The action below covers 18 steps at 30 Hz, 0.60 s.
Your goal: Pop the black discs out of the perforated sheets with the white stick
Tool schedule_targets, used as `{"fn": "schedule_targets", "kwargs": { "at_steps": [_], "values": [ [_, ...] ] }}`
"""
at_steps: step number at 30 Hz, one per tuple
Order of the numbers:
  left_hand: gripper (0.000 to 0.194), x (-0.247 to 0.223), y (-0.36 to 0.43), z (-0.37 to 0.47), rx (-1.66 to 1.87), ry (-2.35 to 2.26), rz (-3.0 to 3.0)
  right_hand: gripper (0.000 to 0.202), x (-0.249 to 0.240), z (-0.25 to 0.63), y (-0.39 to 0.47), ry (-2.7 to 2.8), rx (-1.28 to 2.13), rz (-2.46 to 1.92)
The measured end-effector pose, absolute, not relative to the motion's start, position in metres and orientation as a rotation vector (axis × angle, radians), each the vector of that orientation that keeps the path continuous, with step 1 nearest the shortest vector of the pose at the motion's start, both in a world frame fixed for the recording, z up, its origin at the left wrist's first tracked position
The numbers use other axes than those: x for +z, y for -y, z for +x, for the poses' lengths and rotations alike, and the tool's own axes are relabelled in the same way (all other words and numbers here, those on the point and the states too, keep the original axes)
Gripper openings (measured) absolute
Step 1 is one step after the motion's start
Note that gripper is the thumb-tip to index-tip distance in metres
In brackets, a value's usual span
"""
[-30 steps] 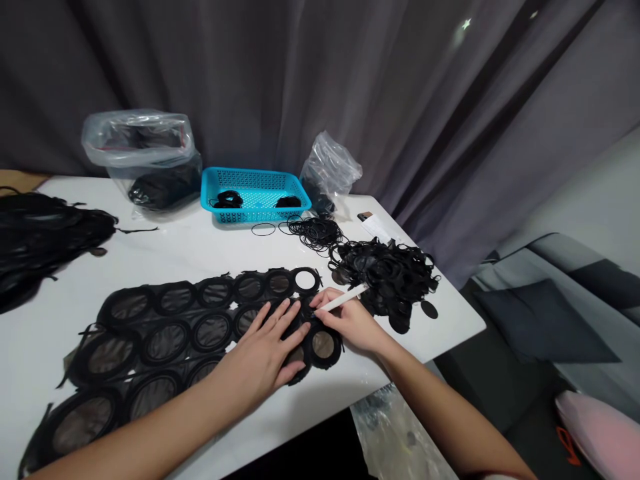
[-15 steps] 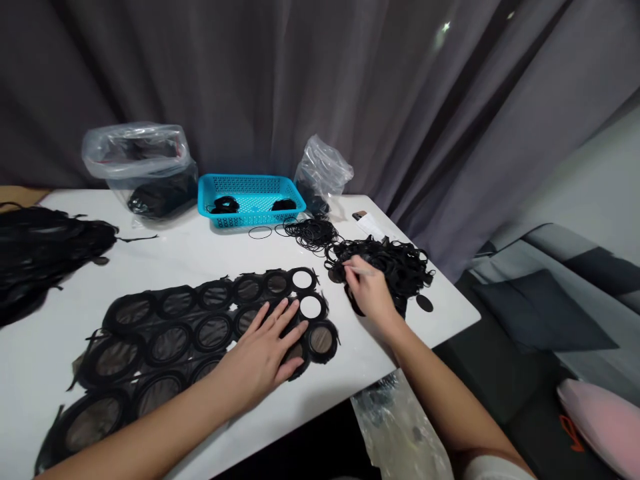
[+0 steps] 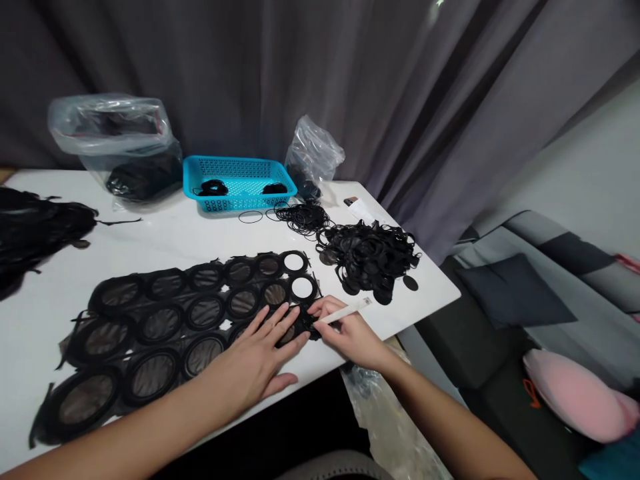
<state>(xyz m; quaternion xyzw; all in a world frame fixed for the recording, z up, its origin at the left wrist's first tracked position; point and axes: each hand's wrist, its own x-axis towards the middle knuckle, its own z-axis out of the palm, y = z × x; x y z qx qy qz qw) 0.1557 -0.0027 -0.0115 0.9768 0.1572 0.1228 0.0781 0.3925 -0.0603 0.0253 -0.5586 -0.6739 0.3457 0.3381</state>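
A black sheet [image 3: 161,325] with rows of thick ring shapes lies on the white table; most rings have thin dark fabric across them. Two rings at its right end have white centres. My left hand [image 3: 263,350] rests flat on the sheet's right part, fingers spread. Beside it, my right hand [image 3: 353,337] pinches a slim, flat white tool [image 3: 346,310], whose working tip is hidden by the fingers. Those fingertips are at the sheet's lower right ring, which they mostly cover. Beyond the right hand sits a heap of black ring-shaped pieces [image 3: 373,253].
Behind stand a blue basket [image 3: 240,203] with black bundles, a large clear bag [image 3: 120,147] and a smaller clear bag [image 3: 315,150]. Thin black rings [image 3: 305,217] lie before the basket. Black material [image 3: 40,230] is piled left. A plastic bag [image 3: 387,413] hangs below the table edge.
My right hand has moved from the heap of black pieces down and left to the sheet's right end. My left hand stays flat on the sheet. The view has shifted slightly.
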Motion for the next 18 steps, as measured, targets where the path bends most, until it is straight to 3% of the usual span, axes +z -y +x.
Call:
{"fn": "schedule_targets", "kwargs": {
  "at_steps": [12,18],
  "values": [
    [0.062,-0.0095,0.0039,0.1567,0.266,-0.476,2.926,0.016,0.0299,0.3940,0.0569,1.765,0.919,-1.464],
    [0.065,-0.0098,0.0042,0.1563,0.291,-0.491,2.913,0.010,0.0266,0.3848,0.0659,1.947,0.730,-1.488]
  ]
}}
